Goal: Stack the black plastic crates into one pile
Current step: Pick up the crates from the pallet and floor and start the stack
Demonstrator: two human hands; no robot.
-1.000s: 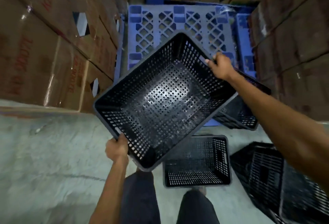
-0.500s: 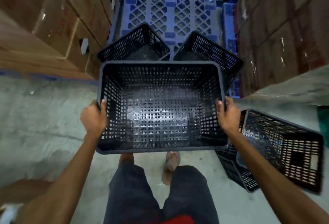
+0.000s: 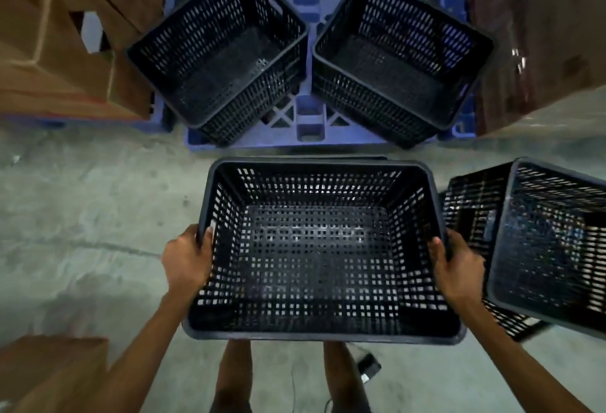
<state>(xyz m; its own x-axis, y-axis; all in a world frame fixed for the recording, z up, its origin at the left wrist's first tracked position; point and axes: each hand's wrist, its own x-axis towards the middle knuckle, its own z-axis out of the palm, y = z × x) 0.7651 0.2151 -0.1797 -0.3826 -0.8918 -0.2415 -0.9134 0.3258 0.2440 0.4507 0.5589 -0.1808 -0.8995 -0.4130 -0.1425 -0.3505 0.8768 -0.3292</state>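
I hold a black perforated plastic crate (image 3: 314, 248) level in front of me, opening up, low over the concrete floor. My left hand (image 3: 187, 258) grips its left rim and my right hand (image 3: 459, 265) grips its right rim. A thin dark rim (image 3: 360, 157) shows just behind its far edge; what lies beneath is hidden. Two more black crates sit side by side on the blue pallet (image 3: 308, 130): a left crate (image 3: 223, 61) and a right crate (image 3: 403, 61). At the right, a tilted black crate (image 3: 551, 245) leans over another crate (image 3: 472, 216).
Stacked cardboard boxes (image 3: 65, 35) wall in the left side, and more boxes (image 3: 541, 29) stand on the right of the pallet. Another box corner (image 3: 49, 370) is at the lower left. My legs and a small dark object (image 3: 369, 368) are on the floor below the crate.
The held crate went from tilted and raised to level and lower, nearer the floor. My view has dropped toward the floor, and the two crates on the pallet now show fully.
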